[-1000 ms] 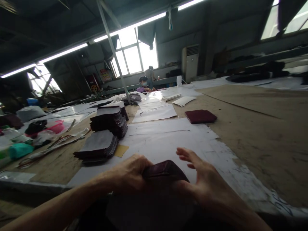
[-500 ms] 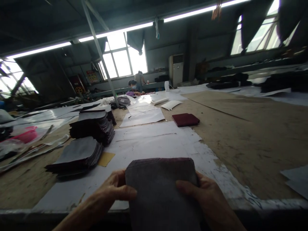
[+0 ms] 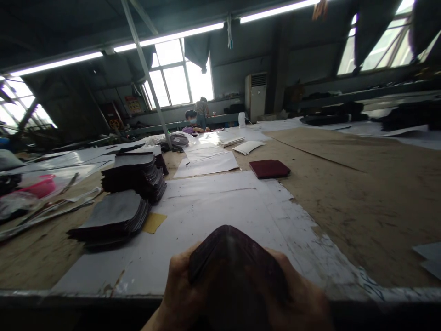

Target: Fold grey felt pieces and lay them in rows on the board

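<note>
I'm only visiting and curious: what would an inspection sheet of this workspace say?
Surface: brown tabletop, scuffed and marked, partly covered by white paper with a ragged right edge.
Work pieces: dark bundle, bent into a ridge; near stack and far stack, both grey-topped, on the left; maroon block beyond.
Clutter: yellow piece, pink bowl, pale strips.
Hands: left hand and right hand grip the bundle from either side; the undersides are too dark to read.
Cables: cord hanging by the ceiling light.
Surroundings: bright window, vented cabinet, two people at the far end.
</note>
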The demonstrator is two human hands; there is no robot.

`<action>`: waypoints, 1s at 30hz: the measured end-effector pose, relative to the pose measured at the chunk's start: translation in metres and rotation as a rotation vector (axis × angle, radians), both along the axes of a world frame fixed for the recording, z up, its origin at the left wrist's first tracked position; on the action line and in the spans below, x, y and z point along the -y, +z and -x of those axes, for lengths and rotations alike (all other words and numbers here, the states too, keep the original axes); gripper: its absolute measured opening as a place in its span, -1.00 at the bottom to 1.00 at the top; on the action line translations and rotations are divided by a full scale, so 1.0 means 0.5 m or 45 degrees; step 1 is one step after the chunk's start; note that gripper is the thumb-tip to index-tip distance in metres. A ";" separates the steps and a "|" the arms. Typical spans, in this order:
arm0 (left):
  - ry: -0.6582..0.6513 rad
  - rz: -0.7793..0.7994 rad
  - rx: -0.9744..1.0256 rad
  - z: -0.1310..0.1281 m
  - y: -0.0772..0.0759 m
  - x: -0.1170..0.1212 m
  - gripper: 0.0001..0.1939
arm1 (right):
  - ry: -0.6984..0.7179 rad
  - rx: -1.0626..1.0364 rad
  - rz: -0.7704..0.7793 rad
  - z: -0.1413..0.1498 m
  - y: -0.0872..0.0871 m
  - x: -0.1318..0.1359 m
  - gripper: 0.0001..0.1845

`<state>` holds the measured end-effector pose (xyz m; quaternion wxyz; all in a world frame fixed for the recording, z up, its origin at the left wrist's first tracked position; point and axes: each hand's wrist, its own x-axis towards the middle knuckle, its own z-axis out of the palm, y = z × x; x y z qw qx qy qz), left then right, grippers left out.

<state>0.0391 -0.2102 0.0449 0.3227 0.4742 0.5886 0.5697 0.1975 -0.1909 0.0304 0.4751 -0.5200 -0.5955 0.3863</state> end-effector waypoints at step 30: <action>-0.344 0.251 0.762 0.028 -0.033 -0.009 -0.79 | 0.219 -0.205 -0.223 -0.042 -0.011 -0.037 -0.75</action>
